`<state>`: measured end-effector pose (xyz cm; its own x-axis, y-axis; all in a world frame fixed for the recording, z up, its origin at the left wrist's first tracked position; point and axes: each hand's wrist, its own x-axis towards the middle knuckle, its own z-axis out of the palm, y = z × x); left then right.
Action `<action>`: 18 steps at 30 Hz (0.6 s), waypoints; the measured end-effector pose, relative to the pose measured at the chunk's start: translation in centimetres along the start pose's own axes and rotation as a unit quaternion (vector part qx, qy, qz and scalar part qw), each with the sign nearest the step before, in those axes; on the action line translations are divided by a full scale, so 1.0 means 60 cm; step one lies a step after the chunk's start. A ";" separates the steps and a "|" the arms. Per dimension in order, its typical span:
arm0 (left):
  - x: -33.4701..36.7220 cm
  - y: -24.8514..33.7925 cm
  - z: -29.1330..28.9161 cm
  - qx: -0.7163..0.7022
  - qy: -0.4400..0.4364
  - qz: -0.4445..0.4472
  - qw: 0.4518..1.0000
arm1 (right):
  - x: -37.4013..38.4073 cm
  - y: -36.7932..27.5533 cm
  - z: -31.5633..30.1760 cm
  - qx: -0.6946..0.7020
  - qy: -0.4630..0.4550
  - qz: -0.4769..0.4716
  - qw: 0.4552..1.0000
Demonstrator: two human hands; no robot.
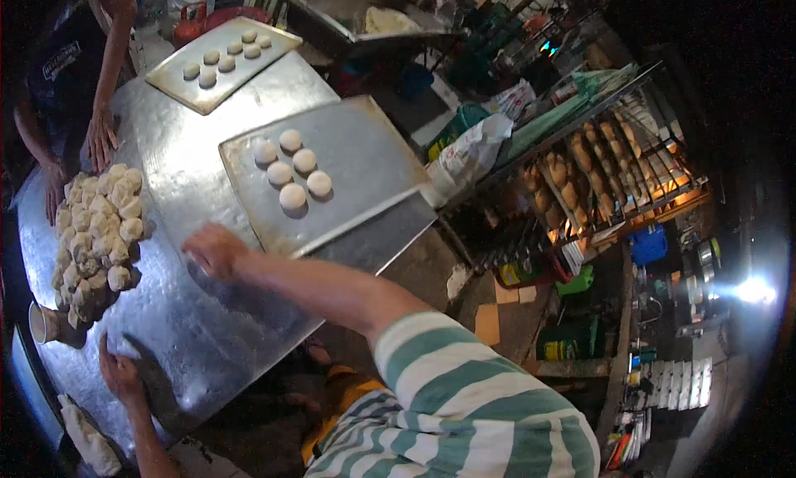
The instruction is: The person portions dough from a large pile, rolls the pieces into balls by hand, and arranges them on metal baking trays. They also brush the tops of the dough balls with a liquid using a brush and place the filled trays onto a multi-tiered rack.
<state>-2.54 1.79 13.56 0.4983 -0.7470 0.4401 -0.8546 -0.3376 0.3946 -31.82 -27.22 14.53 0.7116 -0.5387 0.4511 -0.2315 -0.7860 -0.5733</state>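
Note:
My right hand (pixel 214 252) is curled palm-down on the metal table, left of the nearer baking tray (pixel 356 159). Its fingers are closed, and whatever lies under them is hidden. Near the table's front left, my left hand (pixel 123 377) rests low with one finger stretched out and nothing seen in it. Beyond it is a big heap of dough pieces (pixel 98 221), with a small cup-like container (pixel 43 322) at its near end. Several round dough balls (pixel 292 198) sit in two short rows on the nearer tray.
A second tray (pixel 166 73) with several dough balls lies at the table's (pixel 178 146) far end. Another person's hands (pixel 101 138) are beside the heap. A long pale dough-like piece (pixel 87 441) lies at lower left. To the right stands a rack of baked loaves (pixel 580 175).

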 end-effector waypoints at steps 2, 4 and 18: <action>-0.085 -0.001 0.004 -0.085 -0.016 -0.048 0.995 | -0.045 -0.033 0.009 0.008 -0.022 0.013 1.000; -0.084 0.088 -0.012 -0.113 -0.077 0.014 0.990 | -0.073 -0.099 -0.001 -0.008 -0.052 0.007 0.999; -0.050 0.087 0.008 -0.014 -0.084 0.083 0.993 | -0.033 -0.093 0.016 0.004 -0.028 -0.064 0.998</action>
<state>-8.55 1.99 13.89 0.3181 -0.8764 0.3616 -0.9173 -0.1882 0.3508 -31.26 -21.46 16.19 0.7708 -0.4165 0.4822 -0.1313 -0.8444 -0.5194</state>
